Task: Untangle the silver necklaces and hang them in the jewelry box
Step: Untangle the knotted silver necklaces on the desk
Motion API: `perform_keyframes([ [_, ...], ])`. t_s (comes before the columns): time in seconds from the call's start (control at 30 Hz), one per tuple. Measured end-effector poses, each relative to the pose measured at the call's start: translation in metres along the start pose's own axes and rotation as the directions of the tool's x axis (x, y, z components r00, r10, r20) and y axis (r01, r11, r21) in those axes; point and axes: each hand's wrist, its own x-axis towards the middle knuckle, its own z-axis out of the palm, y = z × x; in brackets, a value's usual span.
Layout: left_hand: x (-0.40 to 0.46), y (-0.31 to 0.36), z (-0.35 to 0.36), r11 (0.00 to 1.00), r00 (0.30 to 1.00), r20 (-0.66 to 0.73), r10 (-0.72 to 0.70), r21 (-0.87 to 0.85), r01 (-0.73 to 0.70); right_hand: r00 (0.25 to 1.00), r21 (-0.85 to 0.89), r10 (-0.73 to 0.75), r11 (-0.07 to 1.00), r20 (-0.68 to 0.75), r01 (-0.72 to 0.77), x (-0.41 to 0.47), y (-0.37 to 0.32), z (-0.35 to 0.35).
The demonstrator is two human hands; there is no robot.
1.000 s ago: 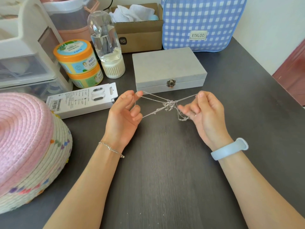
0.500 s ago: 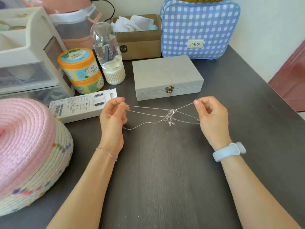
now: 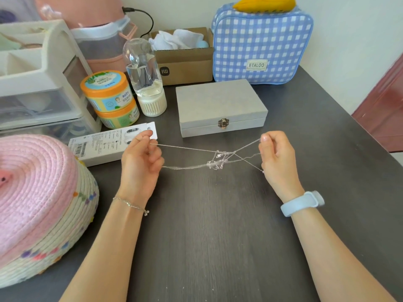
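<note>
Thin silver necklaces (image 3: 218, 160) stretch between my two hands above the dark table, knotted together in a small tangle right of the middle. My left hand (image 3: 141, 158) pinches chain strands at its fingertips. My right hand (image 3: 275, 154) pinches the other ends, fingers curled. The grey jewelry box (image 3: 220, 103) stands closed just beyond the chains, its brass clasp facing me.
A pink woven basket (image 3: 37, 203) fills the near left. A white carton (image 3: 102, 147), two orange-lidded jars (image 3: 109, 94), a clear bottle (image 3: 145, 77) and a drawer unit (image 3: 37, 83) crowd the far left. A cardboard box (image 3: 185, 64) and a blue checked bag (image 3: 261, 42) stand behind.
My hands have drawn further apart, pulling the chains out longer and tauter. The tangle now sits nearer my right hand.
</note>
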Motion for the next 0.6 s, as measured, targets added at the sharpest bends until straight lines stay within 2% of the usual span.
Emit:
perform_keyframes([
  [0.03,0.000,0.000,-0.001,0.989,0.996,-0.037,0.079,0.132,-0.073,1.000,-0.013,-0.013,1.000,0.004,0.013,0.000,0.001,0.000],
  [0.1,-0.001,-0.001,-0.001,0.884,0.957,-0.070,0.283,0.407,-0.231,1.000,-0.015,-0.024,1.000,0.005,0.024,0.000,0.002,0.000],
  [0.2,-0.005,-0.002,-0.001,0.607,0.869,0.001,0.495,0.715,-0.346,0.999,-0.031,-0.037,0.999,-0.033,0.036,0.001,0.002,-0.002],
  [0.27,-0.008,-0.004,-0.002,0.408,0.831,0.022,0.555,0.864,-0.296,0.995,-0.082,-0.060,0.995,-0.079,0.054,0.002,0.003,-0.004],
  [0.37,-0.012,-0.006,0.001,0.149,0.780,0.066,0.622,0.968,-0.201,0.989,-0.181,-0.077,0.982,-0.127,0.054,0.001,0.002,-0.006],
  [0.43,-0.013,-0.008,0.003,0.024,0.769,0.122,0.627,0.984,-0.176,0.989,-0.189,-0.064,0.981,-0.136,0.037,0.001,0.002,-0.006],
  [0.53,-0.007,-0.010,-0.001,-0.085,0.788,0.148,0.597,0.989,-0.121,0.996,-0.163,-0.029,0.986,-0.087,0.014,0.000,0.000,-0.005],
  [0.6,-0.005,-0.011,-0.005,-0.136,0.793,0.195,0.578,0.980,-0.142,0.999,-0.127,-0.023,0.992,-0.024,0.020,-0.002,-0.002,-0.004],
])
